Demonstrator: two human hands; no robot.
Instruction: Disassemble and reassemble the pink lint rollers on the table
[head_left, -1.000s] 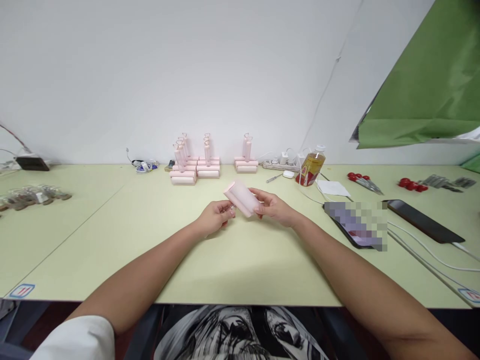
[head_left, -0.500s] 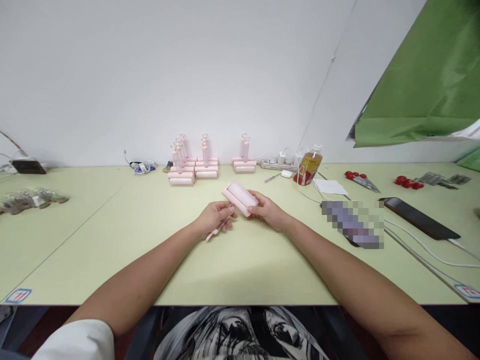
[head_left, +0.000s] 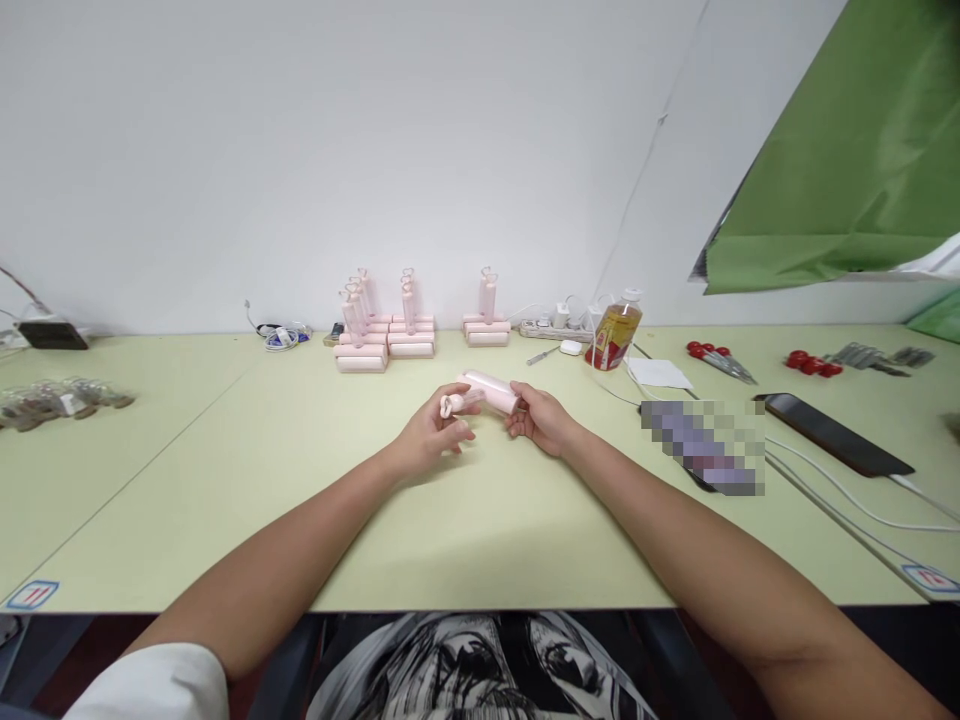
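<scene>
Over the middle of the pale green table (head_left: 225, 470) both my hands hold a small pink roller (head_left: 491, 390). My right hand (head_left: 541, 418) grips its pink cylinder from the right side. My left hand (head_left: 431, 440) pinches the pink handle piece (head_left: 459, 403) that points left from the cylinder. Both hands are closed on it, a little above the tabletop.
Several assembled pink rollers (head_left: 386, 330) stand at the back by the wall, with a power strip (head_left: 559, 328) and a bottle of yellow liquid (head_left: 616, 335). Two phones (head_left: 832, 432) with cables lie right. Red-handled tools (head_left: 724, 362) and small packets (head_left: 52, 400) lie at the sides.
The handle piece, which hung down from my left hand, has swung up to the cylinder's left end. The cylinder has turned flatter and dropped slightly.
</scene>
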